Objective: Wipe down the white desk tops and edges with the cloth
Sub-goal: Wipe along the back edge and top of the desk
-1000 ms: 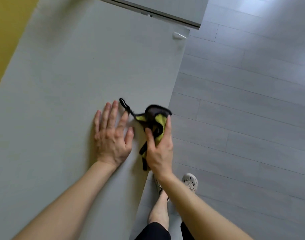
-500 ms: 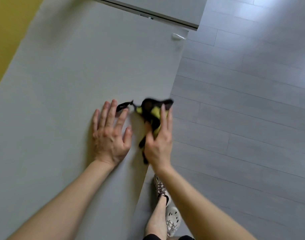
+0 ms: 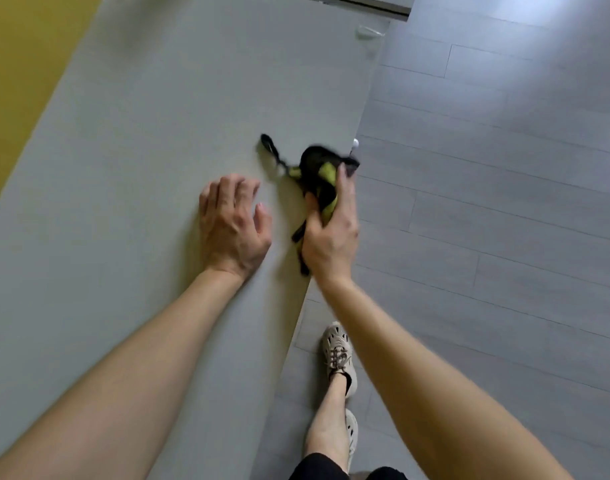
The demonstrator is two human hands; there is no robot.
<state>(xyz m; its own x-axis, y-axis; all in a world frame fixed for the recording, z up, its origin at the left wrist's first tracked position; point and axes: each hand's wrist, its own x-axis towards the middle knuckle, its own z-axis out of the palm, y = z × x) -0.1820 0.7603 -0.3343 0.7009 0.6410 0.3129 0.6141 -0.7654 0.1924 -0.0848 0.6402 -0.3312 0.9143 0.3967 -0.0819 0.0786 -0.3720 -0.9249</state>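
The white desk top (image 3: 151, 140) runs away from me on the left, its right edge falling to the floor. A black and yellow-green cloth (image 3: 319, 168) is bunched over that right edge, a black loop of it trailing onto the top. My right hand (image 3: 331, 237) grips the cloth at the edge, thumb on the desk side and fingers on the outer side. To the left of the cloth, my left hand (image 3: 232, 225) rests on the desk top with its fingers bent and holds nothing.
A yellow wall (image 3: 16, 74) borders the desk on the left. Grey plank floor (image 3: 504, 202) lies to the right. My feet in pale shoes (image 3: 339, 355) stand beside the desk edge. A second desk top (image 3: 365, 0) adjoins at the far end.
My right hand has slid the cloth further along the desk's right edge, away from me. My left hand's fingers have gone from flat to bent. My feet have stepped forward.
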